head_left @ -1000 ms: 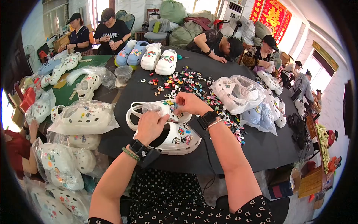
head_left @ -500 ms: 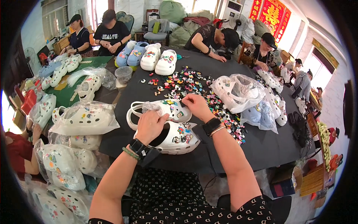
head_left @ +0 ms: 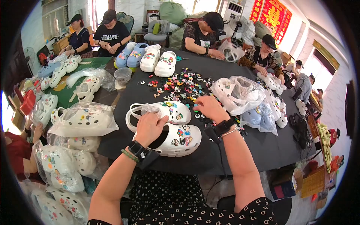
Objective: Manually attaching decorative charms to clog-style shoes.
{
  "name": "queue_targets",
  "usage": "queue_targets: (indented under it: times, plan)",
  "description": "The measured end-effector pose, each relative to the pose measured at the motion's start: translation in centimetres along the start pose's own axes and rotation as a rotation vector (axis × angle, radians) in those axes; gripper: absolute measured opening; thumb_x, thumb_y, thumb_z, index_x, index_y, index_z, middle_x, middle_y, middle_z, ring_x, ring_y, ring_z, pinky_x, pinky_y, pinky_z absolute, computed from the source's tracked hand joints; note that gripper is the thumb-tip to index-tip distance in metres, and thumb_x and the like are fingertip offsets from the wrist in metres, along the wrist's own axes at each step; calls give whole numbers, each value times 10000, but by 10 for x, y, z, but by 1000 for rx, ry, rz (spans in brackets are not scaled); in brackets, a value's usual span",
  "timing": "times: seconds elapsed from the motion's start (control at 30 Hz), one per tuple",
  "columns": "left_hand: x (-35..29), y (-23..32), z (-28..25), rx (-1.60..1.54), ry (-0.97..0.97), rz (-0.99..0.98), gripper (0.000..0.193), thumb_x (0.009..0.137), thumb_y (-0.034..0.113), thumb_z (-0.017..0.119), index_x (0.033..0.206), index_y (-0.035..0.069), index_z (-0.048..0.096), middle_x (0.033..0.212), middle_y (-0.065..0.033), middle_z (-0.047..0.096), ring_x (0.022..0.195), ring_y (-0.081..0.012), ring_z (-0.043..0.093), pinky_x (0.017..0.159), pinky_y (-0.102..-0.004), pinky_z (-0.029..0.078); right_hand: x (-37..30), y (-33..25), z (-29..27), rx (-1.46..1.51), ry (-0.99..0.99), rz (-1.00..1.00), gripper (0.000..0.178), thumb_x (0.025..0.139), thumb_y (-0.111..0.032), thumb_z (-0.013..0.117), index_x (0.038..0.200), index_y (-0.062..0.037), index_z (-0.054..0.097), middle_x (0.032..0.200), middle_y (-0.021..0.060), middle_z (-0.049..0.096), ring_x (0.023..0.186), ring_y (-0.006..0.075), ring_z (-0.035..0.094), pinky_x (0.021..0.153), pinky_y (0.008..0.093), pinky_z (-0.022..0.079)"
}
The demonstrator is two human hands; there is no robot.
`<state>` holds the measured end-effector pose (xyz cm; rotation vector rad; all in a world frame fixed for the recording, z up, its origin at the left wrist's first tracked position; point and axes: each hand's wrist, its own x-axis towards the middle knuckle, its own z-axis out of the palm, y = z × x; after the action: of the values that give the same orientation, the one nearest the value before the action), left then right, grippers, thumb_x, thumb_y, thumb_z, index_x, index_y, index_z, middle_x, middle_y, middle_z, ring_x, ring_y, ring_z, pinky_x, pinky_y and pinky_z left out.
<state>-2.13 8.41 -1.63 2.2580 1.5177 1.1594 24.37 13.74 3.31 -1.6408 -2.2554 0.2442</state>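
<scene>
Your left hand (head_left: 150, 127) lies curled over the heel opening of the near white clog (head_left: 176, 140), its grip pressed onto the shoe, which rests on the black table (head_left: 258, 150). A second white clog (head_left: 165, 111) lies just beyond it. Your right hand (head_left: 210, 108) reaches into the scattered shoe charms (head_left: 180, 84) beyond that clog; whether its grip pinches one, you cannot tell.
</scene>
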Motion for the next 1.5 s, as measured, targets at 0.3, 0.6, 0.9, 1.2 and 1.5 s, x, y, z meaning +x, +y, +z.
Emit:
queue_targets:
  times: [0.3, 0.6, 0.9, 1.2, 1.5]
  plan:
    - [-3, -3, 4, -18, 55, 79, 491, 878, 386, 646, 632, -28, 547, 646, -184, 541, 651, -377, 530, 605, -475, 390, 55, -30, 36, 535, -303, -144, 501, 666, -243, 846, 1061, -65, 595, 1021, 59, 603, 960, 176, 559, 856, 309, 445]
    - [0, -2, 4, 25, -7, -3, 411, 868, 345, 627, 668, -13, 614, 709, -176, 613, 735, -364, 585, 680, -476, 437, 64, -15, 48, 676, -328, -109, 365, 714, -187, 820, 1025, -84, 658, 966, 5, 633, 907, 124, 566, 815, 286, 461]
    - [1, 3, 1, 11, -16, 13, 417, 869, 347, 629, 660, -13, 610, 677, -179, 596, 708, -367, 578, 667, -481, 438, 52, -19, 59, 534, 94, -442, 155, 771, -160, 744, 908, -88, 756, 882, 92, 697, 838, 213, 653, 768, 325, 505]
    - [-3, 4, -2, 62, -18, 2, 449, 873, 354, 623, 638, -29, 612, 686, -188, 603, 719, -373, 585, 685, -482, 442, 55, -20, 58, 666, 48, -134, 126, 848, -99, 671, 911, -12, 737, 810, 69, 718, 707, 109, 636, 673, 268, 507]
    - [-4, -4, 2, 60, -2, -4, 445, 876, 359, 618, 629, -11, 615, 693, -170, 614, 738, -363, 589, 703, -470, 448, 38, 12, 38, 617, 27, 15, 173, 844, -160, 655, 874, -4, 723, 751, 94, 697, 640, 127, 640, 609, 273, 497]
